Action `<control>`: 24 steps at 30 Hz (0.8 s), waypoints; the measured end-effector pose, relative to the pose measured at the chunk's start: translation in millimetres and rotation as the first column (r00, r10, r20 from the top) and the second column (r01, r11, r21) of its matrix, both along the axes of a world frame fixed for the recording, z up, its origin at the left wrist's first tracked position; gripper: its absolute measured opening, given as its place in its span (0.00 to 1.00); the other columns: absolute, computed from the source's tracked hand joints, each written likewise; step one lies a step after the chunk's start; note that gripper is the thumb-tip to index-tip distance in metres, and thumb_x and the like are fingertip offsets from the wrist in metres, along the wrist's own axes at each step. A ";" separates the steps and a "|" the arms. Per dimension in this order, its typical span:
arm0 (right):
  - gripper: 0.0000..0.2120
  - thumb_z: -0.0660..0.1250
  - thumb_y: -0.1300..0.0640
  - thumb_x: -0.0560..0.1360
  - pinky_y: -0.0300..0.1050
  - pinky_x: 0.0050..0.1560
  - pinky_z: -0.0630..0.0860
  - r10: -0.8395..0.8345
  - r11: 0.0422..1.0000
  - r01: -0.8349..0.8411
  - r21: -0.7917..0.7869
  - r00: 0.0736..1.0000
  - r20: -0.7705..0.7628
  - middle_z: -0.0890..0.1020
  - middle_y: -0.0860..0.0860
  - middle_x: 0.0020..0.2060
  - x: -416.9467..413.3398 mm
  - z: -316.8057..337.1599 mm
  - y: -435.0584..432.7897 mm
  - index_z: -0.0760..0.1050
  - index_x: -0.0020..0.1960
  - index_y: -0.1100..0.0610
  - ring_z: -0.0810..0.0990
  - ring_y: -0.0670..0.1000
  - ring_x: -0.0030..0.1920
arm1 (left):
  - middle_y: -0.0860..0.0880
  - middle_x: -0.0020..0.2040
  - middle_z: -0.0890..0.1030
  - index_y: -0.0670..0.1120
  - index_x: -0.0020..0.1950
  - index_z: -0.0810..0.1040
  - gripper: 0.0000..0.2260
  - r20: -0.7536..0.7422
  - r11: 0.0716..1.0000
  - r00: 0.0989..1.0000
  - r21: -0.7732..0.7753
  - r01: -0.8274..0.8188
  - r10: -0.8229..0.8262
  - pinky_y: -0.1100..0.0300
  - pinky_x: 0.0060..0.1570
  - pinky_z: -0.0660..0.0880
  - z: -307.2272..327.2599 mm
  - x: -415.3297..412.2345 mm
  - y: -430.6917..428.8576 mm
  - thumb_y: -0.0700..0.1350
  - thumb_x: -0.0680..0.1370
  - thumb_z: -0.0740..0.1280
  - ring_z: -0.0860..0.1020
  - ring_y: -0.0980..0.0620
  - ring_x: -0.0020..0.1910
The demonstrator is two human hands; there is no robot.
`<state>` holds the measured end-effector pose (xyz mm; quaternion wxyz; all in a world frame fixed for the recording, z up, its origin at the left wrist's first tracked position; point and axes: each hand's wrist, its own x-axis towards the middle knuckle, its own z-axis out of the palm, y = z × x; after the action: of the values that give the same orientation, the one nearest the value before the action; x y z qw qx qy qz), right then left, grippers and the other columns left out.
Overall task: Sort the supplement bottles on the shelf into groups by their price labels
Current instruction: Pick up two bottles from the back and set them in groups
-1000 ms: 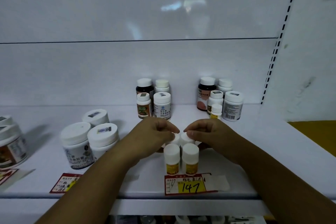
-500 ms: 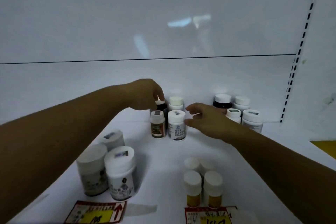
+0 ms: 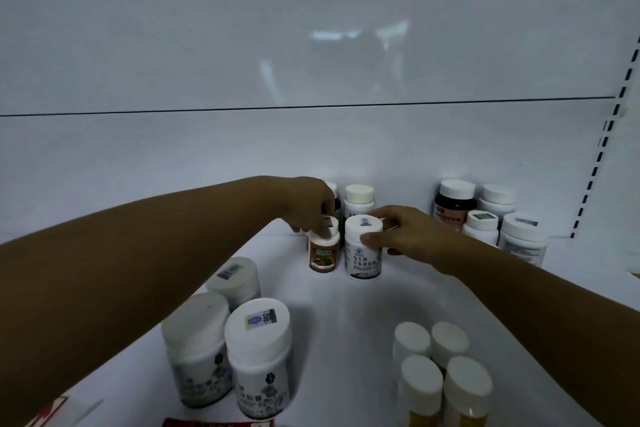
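Bottle count on the shelf [image 3: 329, 305]: fifteen in view, in four groups.

- Group at the hands: four. The brown bottle [image 3: 323, 251] and the white bottle [image 3: 363, 248] stand upright in front, just beside each other. The cream-capped bottle [image 3: 359, 199] stands behind the white bottle. A dark bottle [image 3: 333, 191] stands behind the left hand and is mostly hidden.
- Group right of the right hand: four, namely one dark-bodied bottle [image 3: 453, 203] and three white ones [image 3: 524, 236].
- Group below the left forearm: three large jars [image 3: 258, 354], close together.
- Group below the right forearm: four small yellow bottles [image 3: 420, 388], two by two and touching.

Price tags: two red ones, cut off by the lower edge. One [image 3: 214, 423] lies near the jars and one [image 3: 48, 412] lies under the left forearm. Their print cannot be read.

Left hand [image 3: 308, 204]: the fingers are curled downward and the fingertips pinch the cap of the brown bottle from above.

Right hand [image 3: 405, 232]: it is partly closed around the white bottle. The thumb presses the front just under the cap, and the fingers wrap round the far side. Both bottles stand on the shelf.
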<state>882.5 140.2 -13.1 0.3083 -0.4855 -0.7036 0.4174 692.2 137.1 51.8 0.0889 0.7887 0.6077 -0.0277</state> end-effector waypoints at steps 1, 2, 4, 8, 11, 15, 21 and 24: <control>0.18 0.74 0.57 0.69 0.47 0.53 0.77 -0.005 1.000 0.005 -0.002 1.000 -0.012 0.80 0.52 0.54 -0.6 0.3 -0.1 0.74 0.57 0.53 0.79 0.51 0.52 | 0.44 0.50 0.80 0.43 0.57 0.75 0.16 0.016 1.000 1.000 -0.009 0.007 -0.006 0.66 0.28 0.75 -1.3 0.5 1.1 0.47 0.72 0.72 0.78 0.54 0.34; 0.17 0.75 0.57 0.68 0.48 0.54 0.78 -0.007 1.000 0.007 -0.008 1.000 -0.019 0.80 0.52 0.53 -0.8 1.2 -0.8 0.75 0.54 0.53 0.79 0.51 0.52 | 0.44 0.49 0.80 0.42 0.56 0.75 0.15 0.031 1.000 0.999 -0.018 0.013 -0.013 0.66 0.27 0.75 -2.1 0.7 1.6 0.46 0.72 0.72 0.78 0.54 0.34; 0.17 0.75 0.58 0.67 0.50 0.55 0.78 0.005 1.000 -0.006 -0.029 0.999 -0.035 0.81 0.53 0.52 -0.4 5.8 -4.8 0.75 0.53 0.55 0.80 0.53 0.52 | 0.44 0.49 0.80 0.43 0.53 0.77 0.13 0.053 0.999 0.998 -0.008 0.038 -0.038 0.68 0.25 0.74 2.0 0.1 0.9 0.45 0.71 0.73 0.78 0.55 0.34; 0.23 0.77 0.55 0.61 0.41 0.41 0.80 0.094 0.994 -0.103 -0.046 0.982 -0.161 0.85 0.52 0.47 0.9 27.3 -22.1 0.75 0.53 0.58 0.83 0.51 0.48 | 0.49 0.45 0.83 0.45 0.49 0.81 0.11 0.262 0.996 0.963 0.075 0.038 -0.057 0.66 0.30 0.78 32.7 -15.9 -14.7 0.47 0.70 0.74 0.81 0.55 0.38; 0.28 0.76 0.50 0.54 0.40 0.37 0.80 0.164 0.984 -0.174 -0.025 0.961 -0.221 0.86 0.48 0.44 -4.9 44.5 -38.4 0.76 0.52 0.56 0.85 0.48 0.44 | 0.50 0.43 0.85 0.46 0.48 0.84 0.08 0.447 0.999 0.894 0.035 0.025 -0.038 0.61 0.37 0.81 55.7 -37.5 -36.3 0.45 0.69 0.74 0.83 0.54 0.41; 0.26 0.76 0.47 0.53 0.43 0.44 0.82 0.250 0.968 -0.250 0.019 0.956 -0.151 0.86 0.46 0.46 -24.2 56.9 -57.1 0.79 0.51 0.50 0.84 0.47 0.47 | 0.50 0.43 0.86 0.44 0.49 0.83 0.09 0.488 0.999 0.872 0.034 0.033 -0.045 0.59 0.40 0.82 65.9 -61.0 -58.4 0.42 0.70 0.73 0.84 0.53 0.43; 0.20 0.76 0.55 0.60 0.37 0.40 0.79 0.237 0.972 -0.235 0.023 0.968 -0.086 0.86 0.48 0.47 -52.2 63.6 -72.7 0.79 0.51 0.51 0.84 0.47 0.47 | 0.49 0.42 0.86 0.43 0.49 0.84 0.09 0.539 0.998 0.841 0.067 0.009 -0.044 0.57 0.41 0.82 71.4 -92.5 -79.2 0.42 0.70 0.73 0.84 0.52 0.43; 0.20 0.75 0.62 0.65 0.39 0.44 0.79 0.190 0.982 -0.190 -0.026 0.982 0.015 0.84 0.51 0.52 -63.4 59.1 -77.2 0.78 0.56 0.56 0.82 0.51 0.51 | 0.50 0.39 0.86 0.43 0.48 0.84 0.08 0.545 0.995 0.837 0.101 -0.011 -0.046 0.58 0.41 0.82 76.8 -108.6 -87.7 0.41 0.70 0.73 0.84 0.52 0.42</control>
<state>819.1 63.0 46.0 0.2547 -0.4237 -0.7442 0.4492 583.6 49.4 128.6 0.2189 0.7726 0.5506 0.2282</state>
